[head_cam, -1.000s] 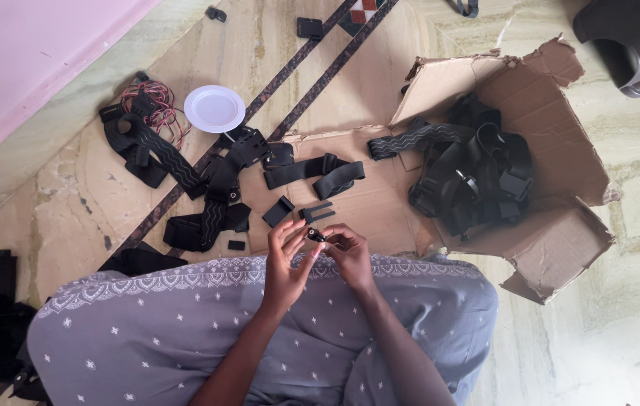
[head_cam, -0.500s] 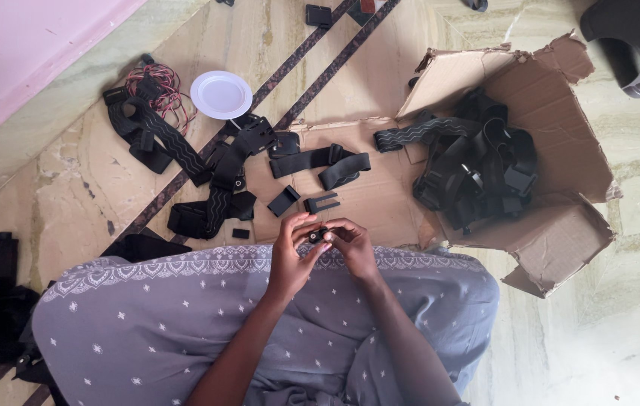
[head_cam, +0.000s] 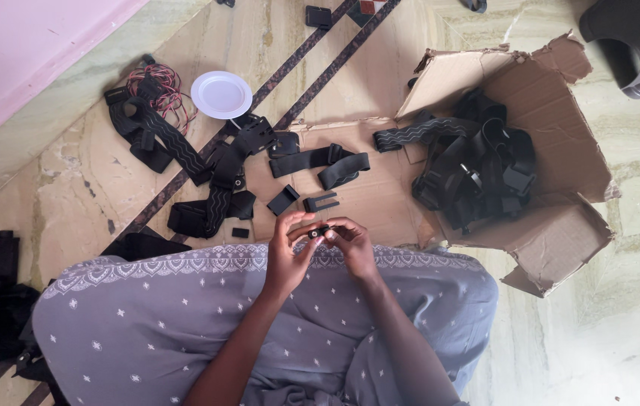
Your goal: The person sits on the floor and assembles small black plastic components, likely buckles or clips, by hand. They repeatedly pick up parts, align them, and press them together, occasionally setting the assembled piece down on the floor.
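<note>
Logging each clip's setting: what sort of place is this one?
Probably a room in a home, with work done seated on the floor: polished stone floor with dark inlaid stripes, torn brown cardboard box of black elastic straps, pink wall.

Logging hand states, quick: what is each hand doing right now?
Left hand: fingers closed on the small black part.
Right hand: fingers closed on the same small black part.

A torn brown cardboard box lies flattened open on the floor, right of centre, holding black straps.
</note>
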